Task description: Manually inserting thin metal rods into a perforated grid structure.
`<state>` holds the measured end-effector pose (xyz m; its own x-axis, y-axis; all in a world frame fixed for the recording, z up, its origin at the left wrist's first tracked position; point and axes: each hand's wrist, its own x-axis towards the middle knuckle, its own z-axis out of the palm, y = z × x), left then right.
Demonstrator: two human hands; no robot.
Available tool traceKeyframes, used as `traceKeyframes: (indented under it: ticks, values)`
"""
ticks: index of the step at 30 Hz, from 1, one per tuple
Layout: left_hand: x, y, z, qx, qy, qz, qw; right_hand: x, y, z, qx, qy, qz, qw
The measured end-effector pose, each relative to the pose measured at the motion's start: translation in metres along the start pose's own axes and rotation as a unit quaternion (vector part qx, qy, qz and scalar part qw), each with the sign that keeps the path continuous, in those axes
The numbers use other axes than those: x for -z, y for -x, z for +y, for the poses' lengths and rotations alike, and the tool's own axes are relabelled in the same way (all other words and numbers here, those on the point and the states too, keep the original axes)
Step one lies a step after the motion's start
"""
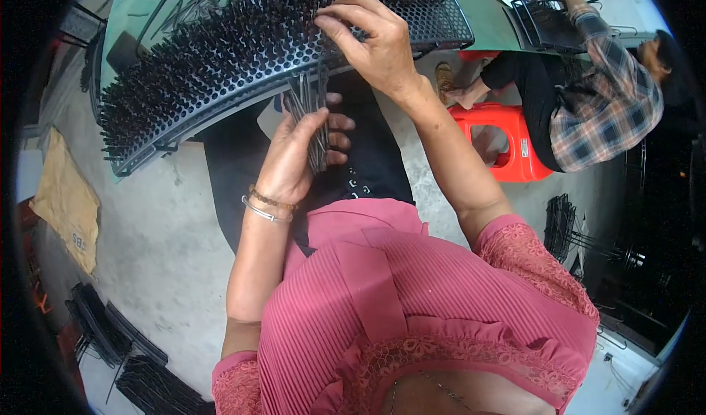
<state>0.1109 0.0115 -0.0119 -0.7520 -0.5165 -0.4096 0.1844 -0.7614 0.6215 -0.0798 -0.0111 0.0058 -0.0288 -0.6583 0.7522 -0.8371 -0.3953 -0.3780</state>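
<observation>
My left hand [301, 139] is wrapped round a bundle of thin dark rods [312, 106], held upright just below the near edge of a long black perforated rack [243, 84]. Dense rows of dark-tipped pins [198, 55] stand in the rack's holes, and a strip of bare holes runs along its near side. Over the rack, right of its middle, my right hand [371, 44] has thumb and forefinger brought together among the pin tops. Whatever sits between those fingertips is too small to make out.
The rack rests on a green-topped table [140, 7] with loose rods [198, 7] scattered behind it. At the right, a person in a checked shirt [603, 99] sits by a red plastic stool [507, 143]. Black racks [95, 327] and brown sacking [66, 202] lie on the left floor.
</observation>
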Motion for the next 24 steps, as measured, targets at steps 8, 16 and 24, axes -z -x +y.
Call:
traceKeyframes:
  ticks: [8, 16, 24]
  values:
    - [0.003, -0.004, 0.002, -0.031, 0.002, 0.013, 0.999, -0.003, -0.009, -0.011, -0.021, 0.045, -0.012, 0.999]
    - [0.006, -0.001, 0.003, -0.060, 0.000, 0.029, 0.998, -0.003, -0.009, -0.014, -0.068, 0.052, -0.014, 0.996]
    - [0.006, 0.001, 0.002, -0.057, -0.041, 0.025, 0.997, -0.006, -0.007, -0.010, -0.010, 0.022, -0.023, 0.999]
